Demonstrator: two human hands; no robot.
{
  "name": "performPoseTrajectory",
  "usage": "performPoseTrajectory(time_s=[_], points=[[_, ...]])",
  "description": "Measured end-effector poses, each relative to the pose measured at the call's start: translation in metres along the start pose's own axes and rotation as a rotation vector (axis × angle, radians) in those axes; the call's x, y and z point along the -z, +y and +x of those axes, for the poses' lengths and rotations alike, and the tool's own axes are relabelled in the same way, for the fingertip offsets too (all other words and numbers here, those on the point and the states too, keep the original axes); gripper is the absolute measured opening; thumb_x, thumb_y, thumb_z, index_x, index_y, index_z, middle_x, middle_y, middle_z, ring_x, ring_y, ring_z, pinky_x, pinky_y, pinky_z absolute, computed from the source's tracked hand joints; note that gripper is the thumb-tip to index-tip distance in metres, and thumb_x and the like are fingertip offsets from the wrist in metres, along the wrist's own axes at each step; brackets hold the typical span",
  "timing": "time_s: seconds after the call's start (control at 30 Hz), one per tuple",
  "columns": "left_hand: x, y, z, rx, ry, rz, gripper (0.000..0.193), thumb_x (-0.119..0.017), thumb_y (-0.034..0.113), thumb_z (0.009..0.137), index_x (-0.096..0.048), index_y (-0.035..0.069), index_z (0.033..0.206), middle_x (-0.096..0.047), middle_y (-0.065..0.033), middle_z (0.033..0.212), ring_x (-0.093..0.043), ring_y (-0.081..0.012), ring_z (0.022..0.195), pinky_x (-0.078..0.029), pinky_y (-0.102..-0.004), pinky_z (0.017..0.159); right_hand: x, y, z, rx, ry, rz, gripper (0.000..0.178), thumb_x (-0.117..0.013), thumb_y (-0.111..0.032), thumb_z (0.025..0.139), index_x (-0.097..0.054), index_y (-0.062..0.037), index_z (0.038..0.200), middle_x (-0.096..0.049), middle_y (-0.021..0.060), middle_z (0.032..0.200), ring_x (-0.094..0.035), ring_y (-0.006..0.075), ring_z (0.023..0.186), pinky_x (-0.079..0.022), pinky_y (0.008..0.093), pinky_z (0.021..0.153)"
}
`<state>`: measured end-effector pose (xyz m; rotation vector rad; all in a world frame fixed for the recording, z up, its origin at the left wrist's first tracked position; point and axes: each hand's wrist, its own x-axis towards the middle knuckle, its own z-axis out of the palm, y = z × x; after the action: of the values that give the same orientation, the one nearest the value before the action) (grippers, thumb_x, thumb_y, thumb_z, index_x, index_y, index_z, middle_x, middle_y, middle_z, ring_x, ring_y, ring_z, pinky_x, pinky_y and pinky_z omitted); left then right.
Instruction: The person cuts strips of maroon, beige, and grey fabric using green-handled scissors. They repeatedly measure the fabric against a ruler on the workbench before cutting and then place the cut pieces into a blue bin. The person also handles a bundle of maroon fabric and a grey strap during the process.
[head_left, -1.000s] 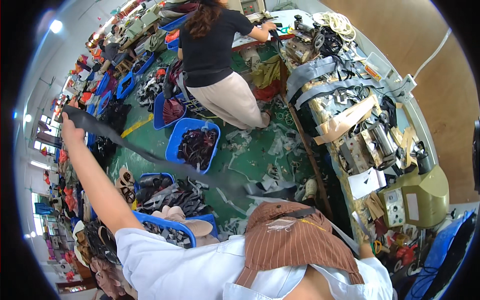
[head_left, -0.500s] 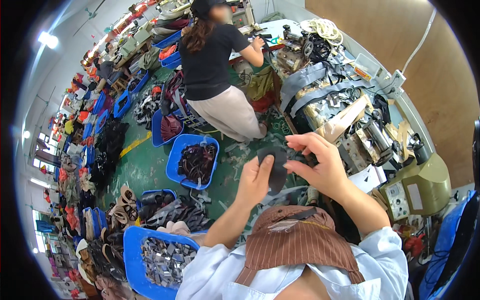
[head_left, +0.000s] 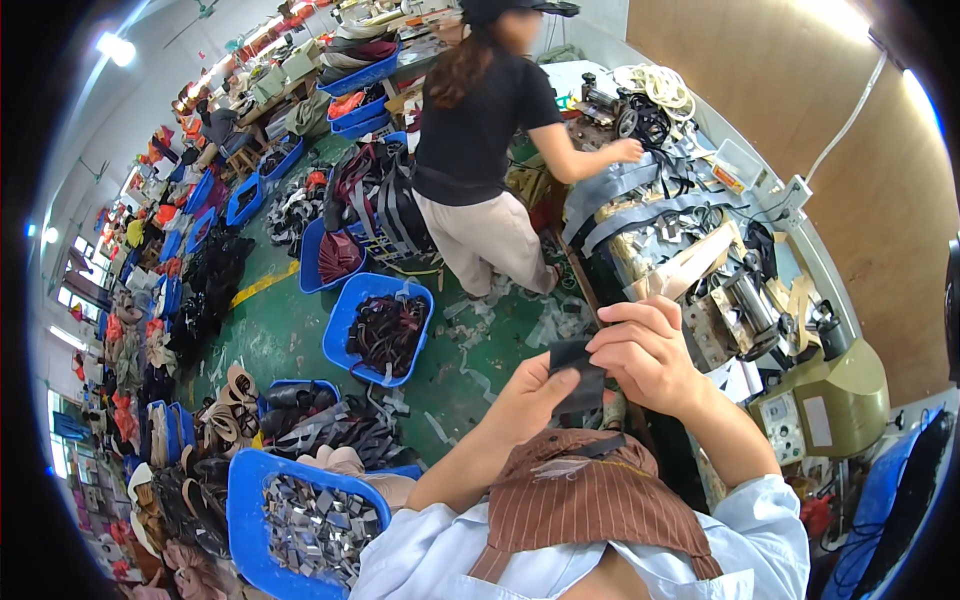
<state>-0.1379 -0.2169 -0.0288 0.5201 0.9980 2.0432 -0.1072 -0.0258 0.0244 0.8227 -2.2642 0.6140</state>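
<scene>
Green workshop floor (head_left: 290, 340) fills the middle of your view, littered with pale offcuts and crowded with blue bins. From 12 to 4 o'clock runs a long cluttered workbench (head_left: 700, 250) against a brown wall; grey straps, coiled cord and small metal machines cover it, and an olive-green machine housing (head_left: 830, 400) sits at about 4 o'clock.

At 12 o'clock a co-worker in a black top (head_left: 480, 120) stands with their back to you, one hand reaching onto the bench.

At 10 o'clock, rows of blue bins and piled footwear parts recede toward the far wall. Nearer centre, one blue bin of dark straps (head_left: 385, 330) stands on the floor. At 7 o'clock a blue bin of small grey cut pieces (head_left: 300, 525) sits just beside your left elbow.

Your brown striped apron (head_left: 590, 500) shows at 6 o'clock, over a pale blue shirt.

Your left hand (head_left: 535, 395) is raised just right of centre, thumb and fingers pinching the lower left edge of a dark strap piece (head_left: 578, 375). Your right hand (head_left: 650, 350) is curled over the piece's upper right edge, fingers gripping it. Both hands touch the piece, which is held in the air above the apron, with the bench edge near at 3 o'clock.
</scene>
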Motion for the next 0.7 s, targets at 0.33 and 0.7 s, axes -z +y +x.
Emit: performPoseTrajectory(time_s=[0.33, 0.7], points=[[0.012, -0.014, 0.037, 0.056, 0.202, -0.142, 0.05, -0.031, 0.04, 0.099, -0.049, -0.002, 0.119, -0.06, -0.0152, 0.111, -0.06, -0.0226, 0.097, -0.048, -0.0366, 0.085, 0.019, -0.024, -0.031, 0.027, -0.24, 0.089, 0.023, -0.062, -0.016, 0.066, -0.06, -0.0131, 0.088, -0.057, 0.0022, 0.091, -0.053, 0.0207, 0.096, -0.035, 0.0411, 0.084], [0.048, 0.039, 0.054, -0.296, 0.392, 0.04, 0.049, -0.033, 0.042, 0.098, -0.054, 0.0, 0.111, -0.064, -0.013, 0.103, -0.062, -0.0239, 0.09, -0.051, -0.0379, 0.075, 0.052, -0.043, -0.011, -0.119, -0.528, 0.811, 0.011, -0.062, -0.006, 0.08, -0.063, -0.0018, 0.09, -0.065, 0.0087, 0.082, -0.062, 0.0273, 0.076, -0.047, 0.036, 0.068]])
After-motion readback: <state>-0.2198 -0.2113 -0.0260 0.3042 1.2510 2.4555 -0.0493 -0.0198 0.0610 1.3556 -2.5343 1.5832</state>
